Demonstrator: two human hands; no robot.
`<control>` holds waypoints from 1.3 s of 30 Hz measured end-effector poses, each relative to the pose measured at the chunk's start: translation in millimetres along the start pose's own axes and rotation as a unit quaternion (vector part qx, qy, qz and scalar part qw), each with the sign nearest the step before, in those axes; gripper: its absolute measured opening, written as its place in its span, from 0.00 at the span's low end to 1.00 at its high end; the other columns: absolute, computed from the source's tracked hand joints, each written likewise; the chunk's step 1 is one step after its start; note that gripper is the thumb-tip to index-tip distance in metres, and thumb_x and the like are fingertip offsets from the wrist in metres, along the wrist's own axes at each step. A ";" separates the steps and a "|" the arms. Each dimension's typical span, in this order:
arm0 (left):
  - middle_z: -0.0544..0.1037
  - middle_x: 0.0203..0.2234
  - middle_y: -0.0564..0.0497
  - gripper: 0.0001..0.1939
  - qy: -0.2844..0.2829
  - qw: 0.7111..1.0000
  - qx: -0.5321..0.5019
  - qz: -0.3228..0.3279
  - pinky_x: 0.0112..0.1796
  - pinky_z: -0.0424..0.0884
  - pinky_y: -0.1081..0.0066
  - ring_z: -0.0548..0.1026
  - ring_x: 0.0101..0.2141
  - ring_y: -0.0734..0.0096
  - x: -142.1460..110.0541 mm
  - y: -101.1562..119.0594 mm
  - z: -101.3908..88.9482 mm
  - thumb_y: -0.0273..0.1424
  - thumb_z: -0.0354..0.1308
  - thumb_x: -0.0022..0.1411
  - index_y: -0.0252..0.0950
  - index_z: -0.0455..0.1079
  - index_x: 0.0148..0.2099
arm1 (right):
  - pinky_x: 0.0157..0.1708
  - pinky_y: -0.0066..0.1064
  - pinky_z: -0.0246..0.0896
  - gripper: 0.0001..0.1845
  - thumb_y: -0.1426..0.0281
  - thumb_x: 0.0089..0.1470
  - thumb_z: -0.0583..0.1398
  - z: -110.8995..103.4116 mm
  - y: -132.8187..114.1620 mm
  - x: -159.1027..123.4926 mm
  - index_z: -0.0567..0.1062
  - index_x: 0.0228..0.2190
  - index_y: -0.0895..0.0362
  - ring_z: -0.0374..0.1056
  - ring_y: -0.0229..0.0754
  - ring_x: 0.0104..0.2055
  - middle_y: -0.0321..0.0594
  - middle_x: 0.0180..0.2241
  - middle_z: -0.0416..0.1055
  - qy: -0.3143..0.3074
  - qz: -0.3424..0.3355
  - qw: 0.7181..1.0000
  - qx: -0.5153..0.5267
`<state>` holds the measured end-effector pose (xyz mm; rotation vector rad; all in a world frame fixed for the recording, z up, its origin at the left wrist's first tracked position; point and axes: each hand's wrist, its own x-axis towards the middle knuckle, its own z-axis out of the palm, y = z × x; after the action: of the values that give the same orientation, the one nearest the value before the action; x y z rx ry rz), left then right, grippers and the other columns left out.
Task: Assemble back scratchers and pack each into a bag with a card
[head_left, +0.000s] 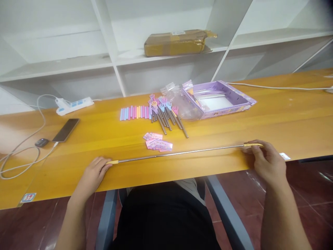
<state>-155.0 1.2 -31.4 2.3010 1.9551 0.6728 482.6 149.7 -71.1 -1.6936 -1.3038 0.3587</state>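
A telescopic back scratcher [182,152] is stretched out long across the front of the table, its thin metal rod running between both hands. My left hand [93,175] is closed on its yellow grip at the left end. At the other end, my right hand [269,161] pinches the yellow head, whose tip partly shows past the fingers. Beyond the rod lies a small pile of pink and purple printed cards [158,143]. Behind them is a heap of shorter back scratchers [163,111] with pink, blue, purple and yellow claw heads, beside a row of coloured grips [135,112].
At the back right, a purple box [226,111] holds several items, with clear plastic bags [183,102] against it. A phone [66,130], cables and a power strip [74,105] lie on the left. A taped carton [175,43] sits on the shelf.
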 end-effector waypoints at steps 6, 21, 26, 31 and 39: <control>0.85 0.39 0.48 0.22 0.024 0.999 -0.021 0.020 0.46 0.78 0.62 0.82 0.41 0.59 -1.4 12.3 -7.4 0.48 0.51 0.82 0.40 0.81 0.49 | 0.44 0.42 0.76 0.11 0.61 0.57 0.62 -3.9 0.1 1.5 0.79 0.39 0.53 0.78 0.49 0.35 0.43 0.32 0.79 0.034 -0.011 0.998 0.043; 0.86 0.37 0.44 0.19 0.035 0.992 -0.074 0.095 0.37 0.80 0.64 0.85 0.36 0.61 27.4 120.8 72.0 0.40 0.48 0.84 0.39 0.80 0.54 | 0.36 0.38 0.74 0.17 0.62 0.78 0.49 103.5 -156.1 -126.5 0.77 0.44 0.48 0.75 0.46 0.32 0.41 0.33 0.77 -0.275 -0.244 0.920 0.136; 0.85 0.39 0.47 0.18 -0.014 0.993 -0.071 0.091 0.40 0.79 0.66 0.84 0.38 0.63 30.3 112.5 67.1 0.41 0.48 0.84 0.41 0.79 0.52 | 0.37 0.37 0.72 0.15 0.59 0.78 0.52 104.1 -140.3 -119.7 0.75 0.43 0.50 0.75 0.46 0.33 0.40 0.34 0.78 -0.332 -0.224 0.908 0.121; 0.84 0.42 0.49 0.14 -0.084 0.986 -0.129 0.055 0.41 0.77 0.68 0.83 0.40 0.64 34.3 112.8 59.1 0.43 0.54 0.82 0.42 0.77 0.54 | 0.41 0.37 0.73 0.11 0.60 0.76 0.56 100.0 -140.5 -114.6 0.75 0.50 0.51 0.76 0.46 0.38 0.40 0.41 0.81 -0.374 -0.199 0.897 0.126; 0.80 0.39 0.50 0.19 -0.108 0.984 -0.131 0.054 0.41 0.75 0.67 0.81 0.39 0.65 34.9 112.3 54.0 0.42 0.48 0.84 0.42 0.79 0.51 | 0.45 0.37 0.73 0.11 0.59 0.75 0.59 100.1 -139.7 -109.7 0.78 0.46 0.50 0.78 0.47 0.43 0.41 0.43 0.81 -0.408 -0.235 0.872 0.133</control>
<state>-27.7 24.7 -35.1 2.2232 1.5574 0.6162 286.1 102.8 -43.4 -0.9361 -2.0987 0.9730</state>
